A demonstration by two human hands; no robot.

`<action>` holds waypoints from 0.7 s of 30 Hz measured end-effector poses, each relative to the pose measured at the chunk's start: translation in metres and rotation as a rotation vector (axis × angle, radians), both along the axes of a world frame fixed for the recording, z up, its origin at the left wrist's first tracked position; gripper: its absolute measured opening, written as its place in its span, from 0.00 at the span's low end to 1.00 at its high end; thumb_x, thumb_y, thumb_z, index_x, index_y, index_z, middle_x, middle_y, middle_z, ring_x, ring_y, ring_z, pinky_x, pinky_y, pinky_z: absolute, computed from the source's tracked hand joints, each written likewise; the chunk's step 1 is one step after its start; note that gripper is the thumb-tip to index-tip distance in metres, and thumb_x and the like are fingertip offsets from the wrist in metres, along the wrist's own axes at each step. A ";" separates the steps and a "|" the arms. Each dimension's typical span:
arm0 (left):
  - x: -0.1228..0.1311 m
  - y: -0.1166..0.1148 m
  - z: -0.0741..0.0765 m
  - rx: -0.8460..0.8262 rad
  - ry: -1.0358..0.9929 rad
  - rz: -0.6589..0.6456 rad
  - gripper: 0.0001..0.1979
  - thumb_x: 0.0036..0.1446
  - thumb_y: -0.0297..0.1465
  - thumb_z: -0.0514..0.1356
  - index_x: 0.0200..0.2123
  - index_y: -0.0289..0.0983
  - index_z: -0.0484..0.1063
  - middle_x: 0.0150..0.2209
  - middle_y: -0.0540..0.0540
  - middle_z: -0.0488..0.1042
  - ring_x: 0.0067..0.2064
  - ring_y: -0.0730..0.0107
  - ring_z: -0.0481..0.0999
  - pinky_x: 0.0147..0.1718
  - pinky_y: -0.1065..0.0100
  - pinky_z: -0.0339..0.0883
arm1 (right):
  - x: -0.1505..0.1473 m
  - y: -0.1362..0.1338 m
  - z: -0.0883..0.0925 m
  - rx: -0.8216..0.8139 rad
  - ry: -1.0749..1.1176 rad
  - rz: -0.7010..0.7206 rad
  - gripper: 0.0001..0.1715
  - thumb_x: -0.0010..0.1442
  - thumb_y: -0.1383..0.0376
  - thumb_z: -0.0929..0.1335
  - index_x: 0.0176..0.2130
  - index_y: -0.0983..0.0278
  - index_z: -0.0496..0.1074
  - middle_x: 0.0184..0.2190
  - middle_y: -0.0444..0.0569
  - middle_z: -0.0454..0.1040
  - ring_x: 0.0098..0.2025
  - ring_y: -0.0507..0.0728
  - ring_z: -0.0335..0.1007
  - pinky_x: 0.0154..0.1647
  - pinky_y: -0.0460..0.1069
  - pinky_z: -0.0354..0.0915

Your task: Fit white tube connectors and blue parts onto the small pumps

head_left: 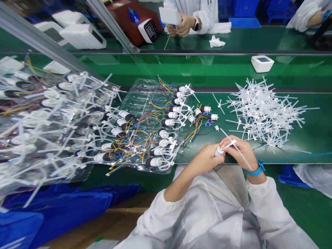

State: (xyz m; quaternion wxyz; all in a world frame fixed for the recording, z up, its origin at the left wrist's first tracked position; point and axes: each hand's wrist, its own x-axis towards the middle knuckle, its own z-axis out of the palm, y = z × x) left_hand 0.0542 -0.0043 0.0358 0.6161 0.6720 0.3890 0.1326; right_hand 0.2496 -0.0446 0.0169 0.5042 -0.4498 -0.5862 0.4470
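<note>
My left hand [206, 158] is closed around a small white cylindrical pump [219, 150], its end facing my right hand. In my right hand [241, 152], the fingers pinch a piece of translucent tubing with a white cross-shaped connector [232, 142]. One end of this tubing is at the pump's end; my fingertips hide whether it is pushed on. Just beyond my hands lie several loose pumps [213, 117] with coloured wires, and small blue-and-white parts [208, 123]. A large heap of similar tubing pieces [264, 110] lies to the right.
On the left, clear plastic trays [135, 95] carry rows of pumps with tubing [157, 162] and tangled wires. A white device [262, 63] sits on the green strip at the back. Across it, a co-worker's hands [183, 26] hold a white device. Blue bins [75, 204] stand below left.
</note>
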 end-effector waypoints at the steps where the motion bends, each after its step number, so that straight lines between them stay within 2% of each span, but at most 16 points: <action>1: 0.000 0.000 0.000 0.016 -0.007 -0.007 0.08 0.56 0.37 0.55 0.29 0.40 0.63 0.25 0.54 0.66 0.26 0.72 0.66 0.25 0.69 0.57 | 0.001 0.000 0.000 0.006 0.002 -0.002 0.07 0.73 0.62 0.75 0.40 0.57 0.84 0.43 0.49 0.85 0.46 0.60 0.81 0.52 0.55 0.76; 8: 0.003 0.002 -0.001 0.070 -0.008 -0.018 0.07 0.55 0.36 0.55 0.28 0.39 0.63 0.26 0.53 0.65 0.30 0.71 0.64 0.30 0.67 0.53 | 0.011 0.005 0.003 0.038 -0.045 0.046 0.07 0.73 0.59 0.76 0.40 0.56 0.86 0.43 0.49 0.86 0.46 0.61 0.84 0.51 0.55 0.77; 13: 0.003 0.004 -0.003 0.087 -0.039 -0.052 0.07 0.55 0.35 0.55 0.28 0.39 0.63 0.27 0.53 0.65 0.31 0.71 0.64 0.32 0.67 0.54 | 0.016 0.007 0.004 0.036 -0.070 0.090 0.07 0.74 0.60 0.76 0.41 0.56 0.86 0.43 0.49 0.86 0.45 0.60 0.84 0.51 0.56 0.77; 21: 0.002 0.006 -0.001 0.062 -0.061 -0.064 0.04 0.53 0.32 0.57 0.28 0.38 0.68 0.28 0.53 0.70 0.32 0.69 0.67 0.32 0.68 0.56 | 0.021 0.006 0.011 0.074 -0.147 0.110 0.07 0.75 0.60 0.75 0.43 0.56 0.87 0.42 0.50 0.87 0.44 0.60 0.84 0.49 0.55 0.79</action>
